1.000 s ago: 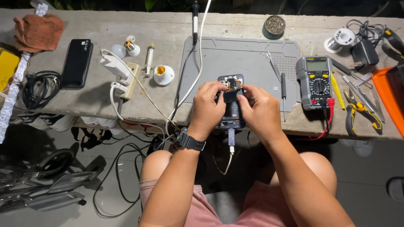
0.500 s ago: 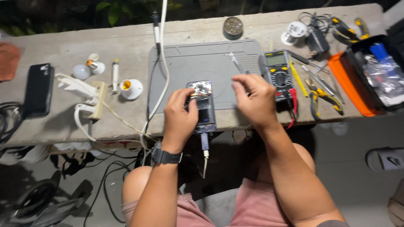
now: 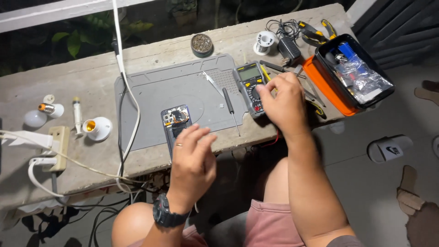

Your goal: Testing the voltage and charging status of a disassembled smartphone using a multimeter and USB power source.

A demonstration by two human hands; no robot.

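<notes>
Workbench seen from above. At far left, a power strip (image 3: 56, 147) and a lamp socket (image 3: 97, 128). An opened phone (image 3: 176, 123) (back cover off, circuitry exposed) lies on the grey mat (image 3: 155, 87); the left hand (image 3: 192, 162) hovers over its lower end, fingers loosely spread, holding nothing. A screwdriver (image 3: 230, 110) lies beside it. The right hand (image 3: 283, 100) rests on the multimeter (image 3: 249, 84), fingers curled; its grip cannot be determined. An orange-lidded toolbox (image 3: 347, 73) stands at right.

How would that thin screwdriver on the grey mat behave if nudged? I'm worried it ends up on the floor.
The screwdriver has a round, slim shaft and handle, so it would probably roll easily. It looks light and stiff. Its tip lies near the front edge of the grey mat, close to the bench edge, so a sideways push might send it off.
</notes>
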